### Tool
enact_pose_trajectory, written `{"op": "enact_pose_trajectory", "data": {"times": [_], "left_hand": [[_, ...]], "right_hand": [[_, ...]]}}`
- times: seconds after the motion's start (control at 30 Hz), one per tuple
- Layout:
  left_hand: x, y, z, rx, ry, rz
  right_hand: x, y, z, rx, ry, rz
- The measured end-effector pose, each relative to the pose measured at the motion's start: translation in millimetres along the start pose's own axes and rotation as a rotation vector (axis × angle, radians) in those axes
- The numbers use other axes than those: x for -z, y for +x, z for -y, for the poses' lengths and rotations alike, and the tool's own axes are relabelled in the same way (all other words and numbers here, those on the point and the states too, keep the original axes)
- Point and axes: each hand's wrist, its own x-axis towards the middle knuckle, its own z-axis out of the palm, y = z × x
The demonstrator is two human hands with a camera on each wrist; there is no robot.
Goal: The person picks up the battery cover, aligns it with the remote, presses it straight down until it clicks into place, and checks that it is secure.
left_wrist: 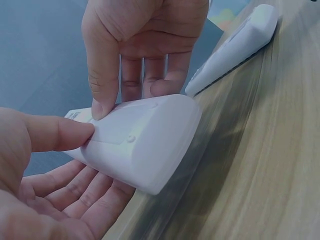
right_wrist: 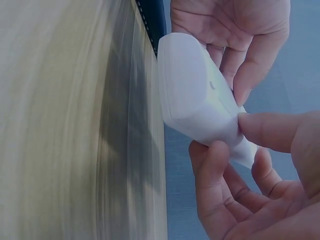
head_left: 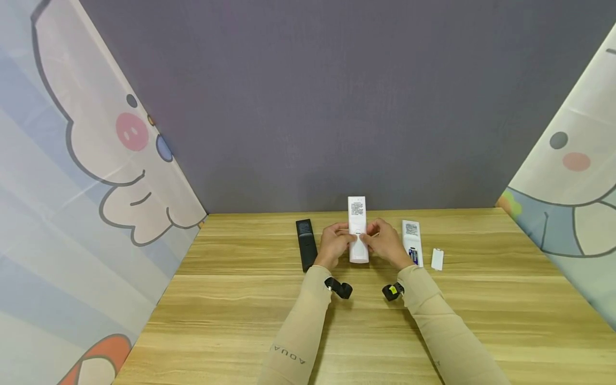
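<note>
A white remote control [head_left: 358, 254] is held between both hands, its printed back facing up toward the head camera. My left hand [head_left: 333, 244] grips one side, thumb on the battery cover [left_wrist: 107, 131] and fingers underneath. From the other side my right hand [head_left: 386, 243] grips the same remote, its thumb also pressing the cover close to the left thumb. In the left wrist view the cover lies flush in the remote's back, near the rounded end. The remote's button side is hidden.
To the left lies a black remote [head_left: 307, 246], back up. Right of the hands, a second white remote [head_left: 411, 230] has its battery compartment open, with batteries [head_left: 413, 255] inside. Beside it lies a loose white battery cover [head_left: 437, 259]. A grey wall [head_left: 356, 107] stands behind the wooden table [head_left: 240, 310].
</note>
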Motion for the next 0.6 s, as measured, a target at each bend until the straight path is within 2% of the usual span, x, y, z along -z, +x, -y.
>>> {"op": "enact_pose_trajectory", "data": {"times": [0.27,0.6], "left_hand": [[-2.7,1.7,2.9,-0.004,0.049,-0.025],[-4.2,-2.4,0.6,-0.008,0.157,-0.064]], "right_hand": [[-0.4,1.1,-0.8,-0.047,0.019,0.02],[-4.1,4.4,-6.9,-0.025,0.014,0.001]]}}
